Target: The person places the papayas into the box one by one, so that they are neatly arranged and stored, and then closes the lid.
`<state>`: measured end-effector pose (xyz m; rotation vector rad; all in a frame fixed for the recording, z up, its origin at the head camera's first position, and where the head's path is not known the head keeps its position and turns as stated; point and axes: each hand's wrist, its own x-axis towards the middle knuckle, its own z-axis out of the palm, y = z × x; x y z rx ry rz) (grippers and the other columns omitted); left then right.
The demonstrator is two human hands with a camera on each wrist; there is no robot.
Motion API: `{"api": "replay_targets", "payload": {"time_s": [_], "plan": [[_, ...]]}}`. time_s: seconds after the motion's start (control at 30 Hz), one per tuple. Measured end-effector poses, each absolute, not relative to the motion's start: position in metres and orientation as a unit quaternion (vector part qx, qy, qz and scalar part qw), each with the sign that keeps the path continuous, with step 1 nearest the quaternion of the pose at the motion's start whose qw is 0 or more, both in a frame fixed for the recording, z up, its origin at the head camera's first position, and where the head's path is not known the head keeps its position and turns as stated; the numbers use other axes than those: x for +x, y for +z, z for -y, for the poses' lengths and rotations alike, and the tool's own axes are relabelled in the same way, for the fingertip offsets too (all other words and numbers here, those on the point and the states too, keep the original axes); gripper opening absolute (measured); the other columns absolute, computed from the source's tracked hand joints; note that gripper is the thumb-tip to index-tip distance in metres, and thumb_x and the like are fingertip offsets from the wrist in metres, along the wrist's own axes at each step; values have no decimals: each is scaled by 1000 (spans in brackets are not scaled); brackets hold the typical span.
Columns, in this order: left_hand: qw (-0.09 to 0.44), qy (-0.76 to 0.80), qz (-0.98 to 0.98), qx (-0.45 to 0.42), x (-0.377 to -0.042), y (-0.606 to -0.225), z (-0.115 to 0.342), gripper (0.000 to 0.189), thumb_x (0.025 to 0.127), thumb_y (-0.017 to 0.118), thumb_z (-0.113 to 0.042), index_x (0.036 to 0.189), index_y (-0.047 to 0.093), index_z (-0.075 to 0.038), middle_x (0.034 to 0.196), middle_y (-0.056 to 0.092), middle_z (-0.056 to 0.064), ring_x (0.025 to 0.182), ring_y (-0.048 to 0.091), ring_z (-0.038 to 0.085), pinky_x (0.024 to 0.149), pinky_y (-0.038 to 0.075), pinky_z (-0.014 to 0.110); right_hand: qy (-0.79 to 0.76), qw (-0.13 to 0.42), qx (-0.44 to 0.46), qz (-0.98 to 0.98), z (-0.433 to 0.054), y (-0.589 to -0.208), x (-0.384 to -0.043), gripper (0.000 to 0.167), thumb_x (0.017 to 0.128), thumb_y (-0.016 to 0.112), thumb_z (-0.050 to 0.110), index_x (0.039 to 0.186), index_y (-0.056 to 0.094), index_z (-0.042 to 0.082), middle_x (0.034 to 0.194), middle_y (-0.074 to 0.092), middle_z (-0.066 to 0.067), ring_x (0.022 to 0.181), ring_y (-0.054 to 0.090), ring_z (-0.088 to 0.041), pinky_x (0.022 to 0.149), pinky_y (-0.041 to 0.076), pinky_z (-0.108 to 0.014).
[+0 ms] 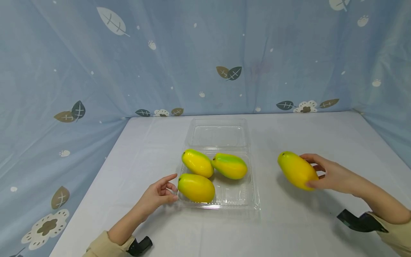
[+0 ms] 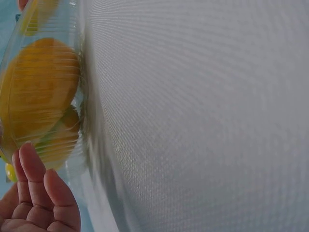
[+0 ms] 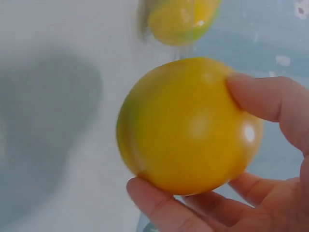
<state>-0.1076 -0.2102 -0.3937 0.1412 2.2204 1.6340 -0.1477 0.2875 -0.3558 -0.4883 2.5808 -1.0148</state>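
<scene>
My right hand (image 1: 334, 175) grips a yellow papaya (image 1: 297, 170) with a greenish tip, thumb on one side and fingers on the other. It is held above the table to the right of a clear plastic clamshell box (image 1: 236, 194); in the right wrist view the held papaya (image 3: 190, 128) fills the middle. Three more yellow-green papayas lie in the box's base: one at the back left (image 1: 197, 163), one at the right (image 1: 230, 166) and one at the front left (image 1: 196, 188). At the box's left edge is my left hand (image 1: 160, 192), its fingers loosely bent and fingertips right at the wall.
The box's lid (image 1: 219, 135) lies folded back toward the far side. A white cloth (image 1: 289, 228) covers the table, and a blue patterned curtain (image 1: 192, 53) hangs behind and at both sides. Dark straps (image 1: 361, 221) sit at both wrists by the beige sleeves.
</scene>
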Motion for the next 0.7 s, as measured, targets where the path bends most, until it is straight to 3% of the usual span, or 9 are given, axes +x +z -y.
{"api": "replay_targets", "payload": {"time_s": [0.07,0.3,0.7], "plan": [[190,581,-790,49,-108,-394,210,71,81,68,-8,140,30,3,98,52,12,73,54,9,65,47,18,-365,157,-179,-900,-286,-353,-148,75,77,72,14,135,28,-6,128,38,-27,105,49,-35,74,50,-28],[192,582,-789,48,-108,-393,211,73,80,69,-10,140,30,2,99,52,14,73,54,9,65,47,18,-407,140,-212,-878,-277,-346,-147,74,76,71,7,135,28,-5,129,38,-25,96,43,12,72,50,-19],[195,587,-784,54,-109,-394,211,74,80,70,-11,140,29,3,97,52,11,73,54,9,65,46,18,-418,125,-257,-863,-256,-335,-146,72,77,71,6,136,31,-1,131,39,-21,101,43,11,74,50,-20]]}}
